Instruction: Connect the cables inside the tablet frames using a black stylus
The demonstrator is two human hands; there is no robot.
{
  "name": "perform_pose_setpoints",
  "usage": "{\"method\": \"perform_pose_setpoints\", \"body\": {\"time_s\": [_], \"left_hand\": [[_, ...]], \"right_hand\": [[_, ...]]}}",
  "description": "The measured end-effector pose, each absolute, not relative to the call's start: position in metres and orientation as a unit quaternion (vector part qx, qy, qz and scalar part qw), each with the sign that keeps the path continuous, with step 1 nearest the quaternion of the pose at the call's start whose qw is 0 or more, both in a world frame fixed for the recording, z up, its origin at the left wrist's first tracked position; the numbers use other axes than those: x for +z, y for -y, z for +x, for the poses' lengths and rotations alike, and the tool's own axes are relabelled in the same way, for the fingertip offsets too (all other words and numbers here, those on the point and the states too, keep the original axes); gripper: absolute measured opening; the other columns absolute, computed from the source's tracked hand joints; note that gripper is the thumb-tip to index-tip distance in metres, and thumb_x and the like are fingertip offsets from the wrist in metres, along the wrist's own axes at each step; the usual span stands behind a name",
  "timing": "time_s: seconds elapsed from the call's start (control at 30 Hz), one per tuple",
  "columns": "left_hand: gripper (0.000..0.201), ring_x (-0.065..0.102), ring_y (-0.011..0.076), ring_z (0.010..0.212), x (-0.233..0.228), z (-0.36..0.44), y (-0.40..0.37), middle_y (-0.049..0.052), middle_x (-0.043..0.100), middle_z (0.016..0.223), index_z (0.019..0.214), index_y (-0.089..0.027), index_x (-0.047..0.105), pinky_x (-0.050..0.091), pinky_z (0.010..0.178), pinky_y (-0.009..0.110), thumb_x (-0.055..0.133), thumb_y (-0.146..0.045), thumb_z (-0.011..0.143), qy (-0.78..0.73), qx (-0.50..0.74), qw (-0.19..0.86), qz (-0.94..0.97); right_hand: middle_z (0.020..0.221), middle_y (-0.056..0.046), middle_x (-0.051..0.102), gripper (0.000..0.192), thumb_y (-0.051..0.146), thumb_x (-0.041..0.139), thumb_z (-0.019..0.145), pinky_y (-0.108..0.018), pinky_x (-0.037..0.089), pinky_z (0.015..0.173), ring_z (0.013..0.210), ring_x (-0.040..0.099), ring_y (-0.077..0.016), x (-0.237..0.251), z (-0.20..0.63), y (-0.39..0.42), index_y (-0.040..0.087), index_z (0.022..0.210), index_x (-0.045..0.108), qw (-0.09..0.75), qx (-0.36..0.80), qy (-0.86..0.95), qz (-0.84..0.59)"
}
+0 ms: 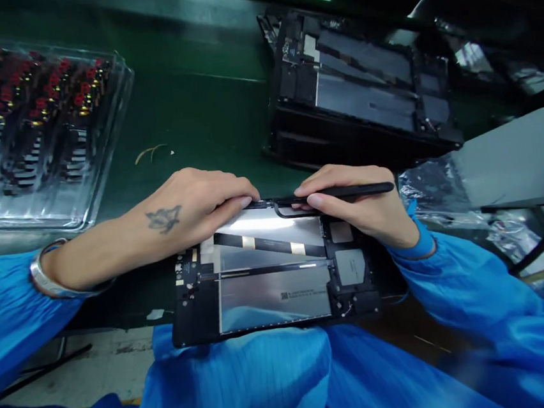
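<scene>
Opened tablet (273,287) at near centre, resting on the lap. Left hand (190,205) pressing fingertips on its far edge, grip flat. Right hand (363,208) just beside, grip clamped on black stylus (348,191) laid along that edge.

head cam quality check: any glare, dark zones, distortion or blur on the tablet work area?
Head view: strong glare on the metal shield of the open tablet near the left hand and right hand; top right corner sinks into near black; wide-angle bending at the edges, plain on the plastic tray; centre fairly sharp, the black tool readable; second tablet dimmer, softer.
</scene>
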State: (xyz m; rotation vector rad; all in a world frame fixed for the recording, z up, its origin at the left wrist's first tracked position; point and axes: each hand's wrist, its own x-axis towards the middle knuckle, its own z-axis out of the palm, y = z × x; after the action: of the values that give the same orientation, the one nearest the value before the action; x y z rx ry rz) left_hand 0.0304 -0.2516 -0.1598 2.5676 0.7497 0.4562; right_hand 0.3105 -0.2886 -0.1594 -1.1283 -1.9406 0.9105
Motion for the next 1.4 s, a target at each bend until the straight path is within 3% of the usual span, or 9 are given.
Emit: {"method": "perform_pose_setpoints", "body": {"time_s": [0.5,0.67,0.83,1.0,1.17,1.27,1.4], "left_hand": [[0.033,0.070,0.0210,0.096,-0.162,0.023,0.254,0.006,0.075,0.108,0.113,-0.020,0.069,0.050,0.080,0.030,0.038,-0.029,0.106,-0.273,0.170,0.187,0.928],[0.037,0.065,0.0242,0.111,-0.170,0.026,0.266,0.010,0.066,0.131,0.131,-0.020,0.063,0.052,0.086,0.033,0.037,-0.021,0.104,-0.257,0.142,0.117,0.949],[0.056,0.060,0.0272,0.113,-0.178,0.033,0.276,0.011,0.058,0.140,0.148,-0.026,0.047,0.052,0.086,0.037,0.043,-0.010,0.094,-0.251,0.099,0.062,0.961],[0.058,0.058,0.0272,0.110,-0.181,0.037,0.278,0.012,0.056,0.139,0.149,-0.027,0.045,0.051,0.086,0.038,0.042,-0.007,0.094,-0.237,0.103,0.030,0.966],[0.059,0.059,0.0269,0.102,-0.181,0.038,0.278,0.014,0.058,0.132,0.149,-0.028,0.046,0.051,0.081,0.037,0.044,-0.006,0.094,-0.234,0.101,-0.006,0.967],[0.057,0.059,0.0266,0.101,-0.182,0.038,0.277,0.014,0.060,0.130,0.149,-0.029,0.047,0.051,0.081,0.037,0.045,-0.009,0.095,-0.228,0.102,-0.021,0.968],[0.057,0.059,0.0272,0.104,-0.184,0.038,0.277,0.014,0.059,0.132,0.149,-0.029,0.046,0.051,0.080,0.037,0.046,-0.011,0.095,-0.227,0.100,-0.019,0.968]], "right_hand": [[0.097,-0.002,0.079,0.011,0.029,0.075,0.088,-0.037,0.062,0.080,0.089,0.073,-0.0205,-0.160,0.311,0.289,0.030,0.097,0.081,0.354,0.343,0.747,-0.446],[0.096,-0.003,0.079,0.011,0.029,0.076,0.088,-0.036,0.062,0.080,0.088,0.073,-0.0199,-0.161,0.313,0.289,0.030,0.098,0.082,0.357,0.354,0.742,-0.443],[0.094,-0.003,0.078,0.009,0.031,0.077,0.087,-0.036,0.063,0.081,0.090,0.073,-0.0206,-0.163,0.315,0.290,0.030,0.095,0.082,0.364,0.369,0.728,-0.449],[0.093,-0.003,0.077,0.014,0.038,0.077,0.087,-0.033,0.067,0.075,0.079,0.076,-0.0185,-0.154,0.322,0.286,0.030,0.097,0.081,0.402,0.477,0.627,-0.468],[0.099,-0.003,0.079,0.021,0.034,0.081,0.085,-0.033,0.067,0.084,0.094,0.078,-0.0211,-0.143,0.314,0.281,0.028,0.105,0.079,0.379,0.531,0.581,-0.488],[0.099,-0.003,0.078,0.019,0.031,0.081,0.084,-0.036,0.066,0.084,0.093,0.077,-0.0217,-0.144,0.301,0.282,0.028,0.102,0.080,0.383,0.470,0.633,-0.481],[0.093,-0.003,0.076,0.010,0.033,0.075,0.089,-0.030,0.061,0.074,0.086,0.073,-0.0177,-0.147,0.291,0.285,0.025,0.090,0.080,0.372,0.328,0.715,-0.492]]}}
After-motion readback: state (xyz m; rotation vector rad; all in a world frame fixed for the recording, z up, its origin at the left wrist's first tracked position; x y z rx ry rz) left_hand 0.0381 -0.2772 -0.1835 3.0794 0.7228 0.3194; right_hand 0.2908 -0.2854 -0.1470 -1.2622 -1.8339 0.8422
